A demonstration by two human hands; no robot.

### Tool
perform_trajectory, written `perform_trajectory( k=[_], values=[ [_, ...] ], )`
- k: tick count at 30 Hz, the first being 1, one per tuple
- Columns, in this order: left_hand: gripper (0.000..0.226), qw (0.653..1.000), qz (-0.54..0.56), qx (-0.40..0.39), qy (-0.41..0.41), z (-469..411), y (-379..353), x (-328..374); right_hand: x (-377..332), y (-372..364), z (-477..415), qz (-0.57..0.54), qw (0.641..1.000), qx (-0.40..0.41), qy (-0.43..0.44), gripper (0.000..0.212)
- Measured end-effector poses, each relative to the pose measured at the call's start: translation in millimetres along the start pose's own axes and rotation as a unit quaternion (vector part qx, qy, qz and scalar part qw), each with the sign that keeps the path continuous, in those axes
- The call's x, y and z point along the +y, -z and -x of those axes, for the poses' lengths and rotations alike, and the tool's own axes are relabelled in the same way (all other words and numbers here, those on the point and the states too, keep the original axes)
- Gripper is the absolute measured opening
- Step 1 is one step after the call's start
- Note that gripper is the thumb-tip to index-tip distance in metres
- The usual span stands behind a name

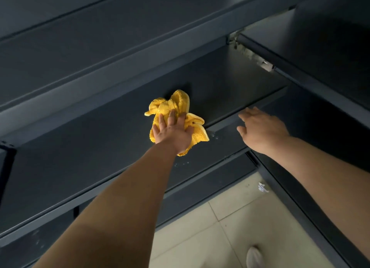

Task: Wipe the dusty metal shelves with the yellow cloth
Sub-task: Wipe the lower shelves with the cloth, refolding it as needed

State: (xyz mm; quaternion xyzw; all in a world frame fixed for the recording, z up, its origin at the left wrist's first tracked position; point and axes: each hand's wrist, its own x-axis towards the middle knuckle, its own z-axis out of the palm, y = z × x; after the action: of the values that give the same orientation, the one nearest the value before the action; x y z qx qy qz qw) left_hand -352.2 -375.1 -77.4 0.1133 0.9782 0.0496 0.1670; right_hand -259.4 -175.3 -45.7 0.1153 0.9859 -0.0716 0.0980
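A dark grey metal shelf (80, 157) runs across the view from the lower left towards the upper right, with another dark metal shelf (100, 57) of the same kind above it. Near the middle of the lower shelf, close to its front lip, lies a crumpled yellow terry cloth (178, 103). The left hand (172, 131) lies flat on top of the cloth with its fingers spread and straight, pressing it against the shelf surface. Bunched folds of cloth stick out beyond the fingertips, and a flap shows at the right of the palm. A few pale specks dot the shelf just beside the cloth. Further right and well apart from the cloth, the right hand (262, 129) is held over the shelf's front lip with its fingers loosely extended and holding nothing; it may be resting on the metal, though the angle leaves that unclear. Below, on the beige tiled floor (230, 227), lies a small crumpled white scrap (263, 187).
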Motion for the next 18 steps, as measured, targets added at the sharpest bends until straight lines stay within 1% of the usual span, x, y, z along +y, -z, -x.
perform_trajectory(
  k=[6, 10, 15, 18],
  values=[
    [0.058, 0.998, -0.015, 0.012, -0.059, -30.4, -3.2, 89.5, 70.5, -0.8, -6.3, -0.023, 0.999, 0.012, -0.032, 0.047],
    [0.054, 0.994, -0.014, 0.034, -0.107, -43.9, -8.2, 132.4, 102.0, -12.9, -6.1, -0.042, 0.998, -0.001, -0.037, 0.048],
    [0.046, 0.976, 0.023, 0.134, -0.170, -31.9, -22.6, 154.1, 121.6, -29.3, 0.2, -0.049, 0.998, -0.012, -0.040, 0.044],
    [0.043, 0.957, 0.039, 0.202, -0.203, -9.7, -42.3, 151.4, 128.5, -39.6, 5.4, -0.045, 0.998, -0.022, -0.039, 0.043]
  ],
)
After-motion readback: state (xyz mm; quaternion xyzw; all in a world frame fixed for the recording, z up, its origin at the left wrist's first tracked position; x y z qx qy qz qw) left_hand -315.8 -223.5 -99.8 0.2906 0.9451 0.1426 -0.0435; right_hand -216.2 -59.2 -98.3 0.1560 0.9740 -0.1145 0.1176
